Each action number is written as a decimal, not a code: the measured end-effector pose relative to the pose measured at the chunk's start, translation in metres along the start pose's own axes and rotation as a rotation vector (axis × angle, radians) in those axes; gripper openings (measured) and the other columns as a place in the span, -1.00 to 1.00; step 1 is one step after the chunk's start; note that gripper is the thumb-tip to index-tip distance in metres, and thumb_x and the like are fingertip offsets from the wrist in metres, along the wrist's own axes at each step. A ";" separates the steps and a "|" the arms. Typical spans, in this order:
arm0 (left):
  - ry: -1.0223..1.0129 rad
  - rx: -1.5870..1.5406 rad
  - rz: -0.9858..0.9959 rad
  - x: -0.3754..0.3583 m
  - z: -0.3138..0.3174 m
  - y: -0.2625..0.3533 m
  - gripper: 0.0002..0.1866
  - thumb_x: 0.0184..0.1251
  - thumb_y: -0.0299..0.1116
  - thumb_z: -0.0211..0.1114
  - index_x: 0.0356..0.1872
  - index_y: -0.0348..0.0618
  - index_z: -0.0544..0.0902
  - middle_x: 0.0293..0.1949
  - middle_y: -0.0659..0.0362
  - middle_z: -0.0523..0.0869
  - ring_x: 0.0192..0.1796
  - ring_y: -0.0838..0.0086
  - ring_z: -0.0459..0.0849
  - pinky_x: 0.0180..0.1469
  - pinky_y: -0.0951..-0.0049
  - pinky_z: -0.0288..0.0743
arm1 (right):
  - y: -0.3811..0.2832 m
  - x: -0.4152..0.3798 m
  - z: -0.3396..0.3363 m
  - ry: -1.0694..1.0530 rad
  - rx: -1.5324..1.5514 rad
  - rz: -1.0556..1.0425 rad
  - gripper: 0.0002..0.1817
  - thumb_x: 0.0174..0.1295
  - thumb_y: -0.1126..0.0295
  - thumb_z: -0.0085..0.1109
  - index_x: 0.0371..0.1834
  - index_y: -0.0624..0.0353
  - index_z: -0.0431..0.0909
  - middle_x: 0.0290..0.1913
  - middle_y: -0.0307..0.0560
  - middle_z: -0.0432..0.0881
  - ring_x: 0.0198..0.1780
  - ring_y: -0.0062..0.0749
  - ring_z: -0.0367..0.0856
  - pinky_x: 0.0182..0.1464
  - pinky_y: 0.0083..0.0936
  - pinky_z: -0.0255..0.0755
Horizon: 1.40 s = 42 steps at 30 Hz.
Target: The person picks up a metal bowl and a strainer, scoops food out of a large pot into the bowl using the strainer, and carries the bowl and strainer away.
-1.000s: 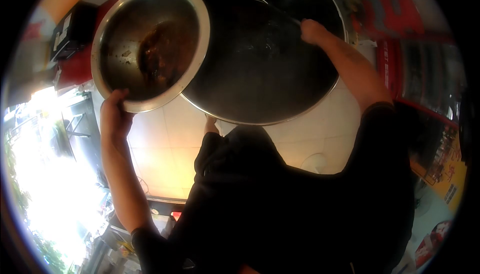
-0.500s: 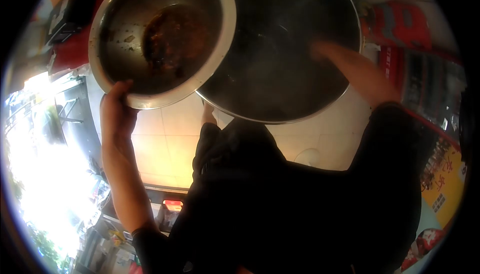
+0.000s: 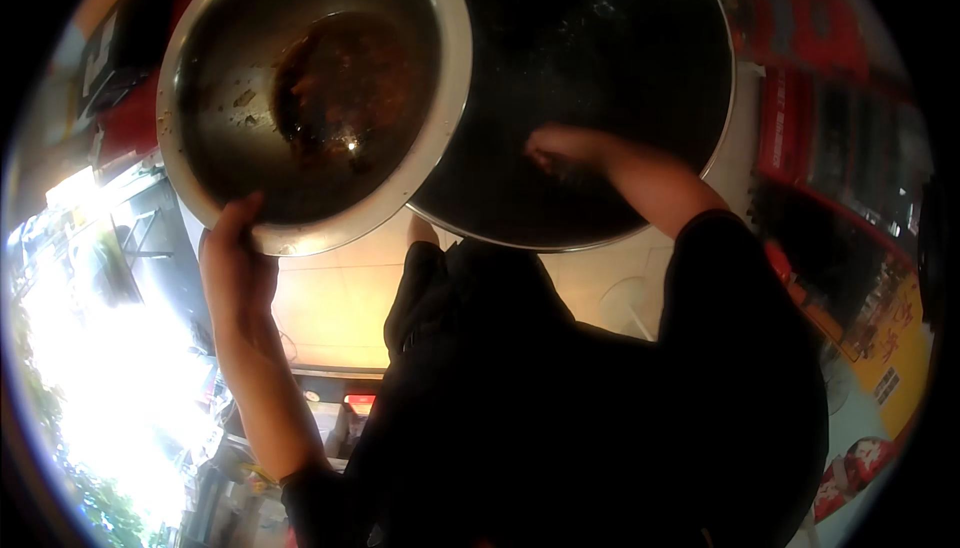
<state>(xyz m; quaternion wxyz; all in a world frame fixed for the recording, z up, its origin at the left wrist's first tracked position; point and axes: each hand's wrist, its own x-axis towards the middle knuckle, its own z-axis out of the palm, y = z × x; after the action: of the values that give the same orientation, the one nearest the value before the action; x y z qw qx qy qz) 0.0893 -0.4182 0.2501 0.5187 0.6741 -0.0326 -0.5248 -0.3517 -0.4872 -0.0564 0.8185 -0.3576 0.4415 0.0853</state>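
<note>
The left hand (image 3: pixel 238 263) grips the lower rim of a stainless-steel mixing bowl (image 3: pixel 215 148), fingers curled around the edge, and holds it tilted so that its inside faces the camera. A dark brown sauce residue (image 3: pixel 340 83) coats the middle and right part of the bowl's inner wall, with a few small flecks stuck to the bare metal further left. The bowl's right rim overlaps the left rim of a large dark wok (image 3: pixel 620 58), which fills the upper middle and upper right of the view; whether the two rims touch cannot be told. The right hand (image 3: pixel 562 146) is inside the wok, near its lower wall, with the fingers bunched together, but it is blurred and dark, so it cannot be told whether it grasps anything. Both forearms are bare up to black sleeves (image 3: pixel 720 278), and the person's dark clothing fills the lower middle of the view. Pale floor tiles (image 3: pixel 330 298) show between the left arm and the body. Red packaging (image 3: pixel 800 38) stands along the right edge, and bright daylight washes out the lower left.
</note>
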 end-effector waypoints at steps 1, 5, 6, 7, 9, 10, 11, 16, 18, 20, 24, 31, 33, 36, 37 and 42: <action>0.001 -0.006 0.002 -0.002 0.002 0.001 -0.64 0.34 -0.61 0.28 0.12 -0.60 0.55 0.01 -0.09 0.73 0.10 0.23 0.72 0.25 0.35 0.61 | -0.001 0.019 0.005 0.002 0.006 -0.007 -0.66 0.46 0.23 0.09 -0.52 0.08 0.49 -0.59 -0.19 0.49 -0.57 -0.36 0.52 -0.41 -0.33 0.47; -0.020 -0.018 0.014 0.002 -0.003 0.001 -0.63 0.34 -0.61 0.27 0.14 -0.60 0.54 0.05 -0.09 0.72 0.13 0.23 0.71 0.29 0.32 0.60 | -0.012 0.073 -0.003 0.127 0.300 0.215 -0.69 0.42 0.39 0.14 -0.55 0.09 0.43 -0.66 -0.19 0.40 -0.62 -0.42 0.42 -0.49 -0.36 0.42; -0.018 -0.017 0.006 0.001 -0.002 0.001 -0.64 0.34 -0.62 0.26 0.13 -0.59 0.54 0.04 -0.09 0.72 0.13 0.23 0.71 0.29 0.32 0.60 | -0.013 0.074 -0.006 0.126 0.399 0.248 -0.69 0.43 0.40 0.14 -0.54 0.09 0.41 -0.65 -0.20 0.40 -0.62 -0.44 0.41 -0.50 -0.40 0.40; -0.018 -0.016 -0.005 0.000 -0.002 0.002 -0.64 0.35 -0.62 0.25 0.13 -0.59 0.54 0.04 -0.08 0.71 0.14 0.24 0.70 0.29 0.31 0.60 | -0.012 0.071 -0.012 0.131 0.410 0.239 -0.69 0.43 0.40 0.14 -0.54 0.09 0.41 -0.65 -0.20 0.40 -0.62 -0.44 0.41 -0.50 -0.40 0.40; -0.056 -0.014 0.003 0.000 -0.003 0.002 -0.66 0.34 -0.63 0.24 0.11 -0.58 0.54 0.03 -0.07 0.71 0.13 0.24 0.70 0.28 0.32 0.60 | -0.014 0.053 -0.025 0.007 0.455 0.161 -0.68 0.43 0.41 0.15 -0.55 0.08 0.40 -0.64 -0.24 0.39 -0.62 -0.48 0.39 -0.50 -0.42 0.37; -0.084 -0.017 0.004 0.000 -0.003 0.001 -0.67 0.34 -0.63 0.24 0.09 -0.56 0.54 0.01 -0.06 0.71 0.12 0.24 0.70 0.27 0.32 0.61 | -0.015 0.041 -0.025 0.016 0.461 0.152 -0.68 0.43 0.41 0.15 -0.55 0.08 0.40 -0.64 -0.24 0.39 -0.62 -0.48 0.39 -0.50 -0.42 0.37; -0.099 -0.017 0.008 0.002 -0.004 0.001 -0.67 0.34 -0.63 0.24 0.09 -0.56 0.54 0.01 -0.06 0.71 0.12 0.24 0.70 0.27 0.32 0.61 | -0.018 0.028 -0.027 0.070 0.418 0.133 -0.69 0.43 0.38 0.16 -0.52 0.08 0.41 -0.63 -0.27 0.39 -0.63 -0.50 0.38 -0.51 -0.46 0.34; -0.187 0.055 0.005 -0.004 -0.002 0.004 -0.73 0.33 -0.62 0.20 0.02 -0.55 0.55 -0.05 -0.06 0.69 0.06 0.24 0.71 0.17 0.30 0.66 | -0.030 -0.038 -0.026 0.057 0.280 -0.077 -0.69 0.43 0.41 0.15 -0.54 0.08 0.39 -0.62 -0.24 0.40 -0.62 -0.51 0.38 -0.50 -0.47 0.33; -0.201 0.079 0.031 -0.011 0.002 0.006 -0.73 0.34 -0.61 0.20 0.01 -0.56 0.55 -0.07 -0.06 0.70 0.03 0.23 0.72 0.13 0.31 0.68 | -0.035 -0.060 -0.021 0.115 0.342 -0.004 -0.68 0.43 0.40 0.14 -0.55 0.08 0.39 -0.63 -0.23 0.40 -0.62 -0.50 0.38 -0.50 -0.48 0.31; -0.216 0.091 0.063 -0.013 0.005 0.005 -0.74 0.34 -0.61 0.19 0.00 -0.56 0.55 -0.09 -0.05 0.70 0.00 0.22 0.73 0.09 0.32 0.69 | -0.038 -0.090 -0.015 0.139 0.311 -0.068 -0.67 0.44 0.40 0.14 -0.55 0.08 0.39 -0.64 -0.22 0.40 -0.63 -0.50 0.38 -0.50 -0.47 0.32; -0.240 0.098 0.104 -0.009 0.002 0.012 -0.78 0.33 -0.59 0.20 -0.07 -0.54 0.56 -0.16 -0.02 0.69 -0.13 0.25 0.74 -0.06 0.34 0.72 | -0.032 -0.129 -0.009 0.159 0.334 -0.138 -0.69 0.44 0.40 0.16 -0.52 0.11 0.39 -0.61 -0.23 0.43 -0.63 -0.52 0.38 -0.49 -0.46 0.35; -0.388 0.229 0.165 0.011 0.005 0.050 -0.82 0.35 -0.55 0.22 -0.13 -0.49 0.55 -0.24 0.00 0.67 -0.29 0.31 0.72 -0.35 0.35 0.72 | -0.031 -0.220 0.076 0.357 0.426 -0.185 -0.78 0.43 0.35 0.21 -0.35 0.14 0.44 -0.58 -0.25 0.47 -0.64 -0.51 0.41 -0.51 -0.46 0.37; -0.433 0.262 0.179 0.008 0.016 0.058 -0.75 0.35 -0.55 0.22 -0.03 -0.51 0.52 -0.19 -0.01 0.66 -0.24 0.27 0.74 -0.27 0.30 0.77 | -0.024 -0.248 0.105 0.385 0.404 -0.205 -0.82 0.42 0.36 0.23 -0.27 0.15 0.44 -0.56 -0.25 0.47 -0.64 -0.52 0.41 -0.52 -0.44 0.37; -0.471 0.281 0.179 0.027 0.028 0.063 -0.68 0.35 -0.55 0.22 0.06 -0.52 0.49 -0.12 -0.05 0.67 -0.16 0.22 0.76 -0.21 0.23 0.81 | -0.033 -0.291 0.175 0.524 0.420 -0.292 -0.82 0.39 0.37 0.26 -0.16 0.15 0.43 -0.52 -0.25 0.46 -0.64 -0.53 0.41 -0.54 -0.43 0.37; -0.486 0.294 0.167 0.028 0.032 0.065 -0.68 0.35 -0.54 0.23 0.05 -0.51 0.50 -0.12 -0.05 0.67 -0.16 0.22 0.76 -0.21 0.24 0.80 | -0.039 -0.303 0.199 0.632 0.460 -0.362 -0.80 0.38 0.38 0.26 -0.12 0.14 0.43 -0.51 -0.26 0.45 -0.64 -0.54 0.41 -0.55 -0.43 0.36; -0.580 0.354 0.134 0.057 0.074 0.050 -0.76 0.33 -0.53 0.24 -0.02 -0.41 0.55 -0.10 0.00 0.68 -0.15 0.25 0.75 -0.17 0.22 0.78 | -0.068 -0.350 0.284 0.991 0.268 -0.438 -0.77 0.34 0.42 0.25 -0.07 0.17 0.39 -0.49 -0.28 0.41 -0.66 -0.56 0.41 -0.62 -0.47 0.34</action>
<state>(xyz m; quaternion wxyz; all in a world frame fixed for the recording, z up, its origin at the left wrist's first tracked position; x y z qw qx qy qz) 0.0851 -0.5246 0.2551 0.3960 0.5730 -0.3133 -0.6455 -0.3416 -0.2875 0.3531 0.5499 -0.3313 0.6959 -0.3218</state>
